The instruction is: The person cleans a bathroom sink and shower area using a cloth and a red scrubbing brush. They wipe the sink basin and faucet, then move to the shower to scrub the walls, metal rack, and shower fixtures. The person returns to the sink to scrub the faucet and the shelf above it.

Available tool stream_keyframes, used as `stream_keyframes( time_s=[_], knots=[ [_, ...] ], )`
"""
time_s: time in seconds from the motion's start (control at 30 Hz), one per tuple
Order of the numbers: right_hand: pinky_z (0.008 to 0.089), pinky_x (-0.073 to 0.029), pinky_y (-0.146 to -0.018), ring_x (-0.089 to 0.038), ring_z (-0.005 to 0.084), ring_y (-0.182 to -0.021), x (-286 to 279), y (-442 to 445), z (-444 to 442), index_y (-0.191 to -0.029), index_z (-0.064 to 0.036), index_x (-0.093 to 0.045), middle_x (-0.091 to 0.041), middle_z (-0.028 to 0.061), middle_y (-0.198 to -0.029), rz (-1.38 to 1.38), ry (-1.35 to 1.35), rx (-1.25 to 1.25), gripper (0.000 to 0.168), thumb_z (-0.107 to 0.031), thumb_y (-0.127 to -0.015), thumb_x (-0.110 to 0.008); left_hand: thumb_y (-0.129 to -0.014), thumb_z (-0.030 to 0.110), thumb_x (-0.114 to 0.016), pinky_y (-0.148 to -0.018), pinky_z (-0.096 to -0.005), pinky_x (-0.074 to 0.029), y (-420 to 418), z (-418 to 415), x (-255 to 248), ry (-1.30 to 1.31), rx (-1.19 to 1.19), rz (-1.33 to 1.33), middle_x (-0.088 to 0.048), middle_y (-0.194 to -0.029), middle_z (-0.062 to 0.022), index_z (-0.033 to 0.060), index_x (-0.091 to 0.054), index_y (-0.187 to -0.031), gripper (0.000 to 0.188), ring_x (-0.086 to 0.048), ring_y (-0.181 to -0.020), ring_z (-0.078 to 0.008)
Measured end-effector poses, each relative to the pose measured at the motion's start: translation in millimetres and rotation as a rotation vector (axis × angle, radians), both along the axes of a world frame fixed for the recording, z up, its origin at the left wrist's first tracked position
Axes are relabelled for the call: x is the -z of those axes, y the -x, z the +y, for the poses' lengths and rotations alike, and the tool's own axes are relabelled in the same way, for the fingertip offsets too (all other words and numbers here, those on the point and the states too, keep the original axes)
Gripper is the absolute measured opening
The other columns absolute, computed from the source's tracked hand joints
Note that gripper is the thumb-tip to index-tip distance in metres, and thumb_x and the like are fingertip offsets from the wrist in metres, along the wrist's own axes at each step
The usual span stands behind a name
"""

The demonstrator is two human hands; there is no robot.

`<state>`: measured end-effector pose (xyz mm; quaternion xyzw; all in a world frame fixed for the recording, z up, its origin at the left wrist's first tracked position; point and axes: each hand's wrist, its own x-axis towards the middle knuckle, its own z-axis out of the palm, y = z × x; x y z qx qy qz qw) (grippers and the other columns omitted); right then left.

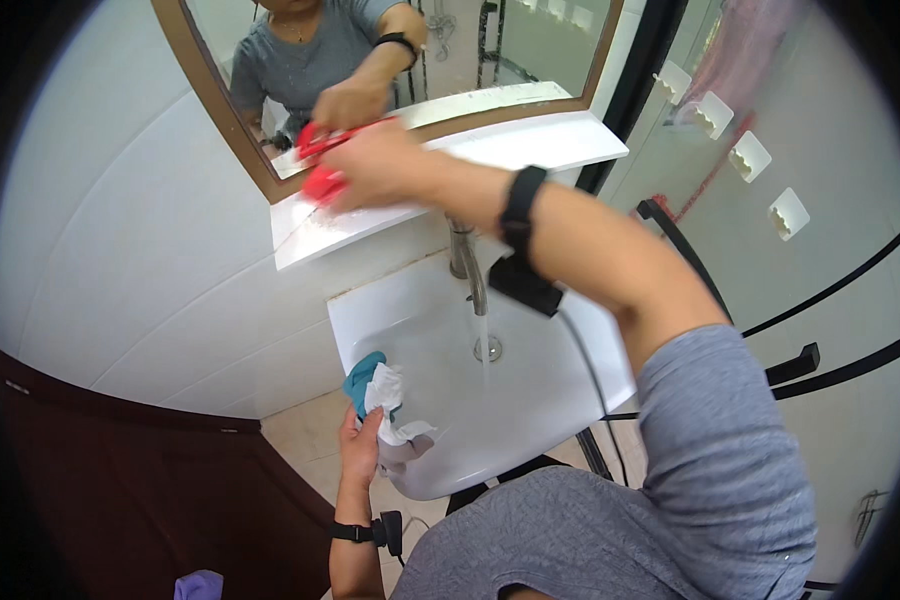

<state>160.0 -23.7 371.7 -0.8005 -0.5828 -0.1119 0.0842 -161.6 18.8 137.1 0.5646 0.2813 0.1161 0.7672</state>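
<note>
My right hand (379, 169) is closed around a red cloth (322, 185), blurred, at the left part of the white shelf (525, 150) under the mirror. Its reflection shows in the mirror (465, 52). Over the left rim of the washbasin (435, 322), my left hand (361, 442) holds a bundle of teal cloth (364, 379) and white cloth or tissue (385, 390), with a greyish part hanging below. Water runs from the metal faucet (467, 259) towards the drain (487, 349). Which kind of cloth each one is, I cannot tell.
A black-framed glass shower door with a black handle (679, 247) stands at the right, with white hooks (750, 156) on the glass. At the lower left is a dark red door (195, 495) with a purple item (199, 585) near it. A cable (592, 367) hangs from the device on my right wrist.
</note>
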Motion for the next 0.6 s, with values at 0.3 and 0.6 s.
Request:
stream_keyframes(
  time_s=[0.3, 0.6],
  knots=[
    [0.0381, -0.051, -0.068, -0.066, 0.0267, -0.079, -13.2, -147.5, -229.7, -0.095, -0.019, -0.069, -0.069, 0.0093, -0.085, -0.124, 0.176, 0.671, 0.047, -0.059, -0.071, -0.065, -0.09, 0.013, -0.056, -0.082, -0.0297, -0.047, 27.1, -11.0, 32.4, 0.103, -0.198, 0.022, -0.061, -0.109, -0.0072, 0.003, -0.051, -0.123, 0.035, -0.059, -0.095, -0.0159],
    [0.0394, -0.05, -0.062, -0.065, 0.028, -0.069, 3.7, -55.0, -57.2, -0.086, -0.014, -0.067, -0.064, 0.0102, -0.07, -0.137, -0.067, -0.039, 0.043, -0.055, -0.072, -0.067, -0.09, 0.014, -0.058, -0.081, -0.0301, -0.048, -21.2, -24.4, 8.3, 0.01, 0.009, 0.097, -0.061, -0.108, -0.0085, 0.0011, -0.052, -0.122, 0.035, -0.059, -0.093, -0.016]
  ],
)
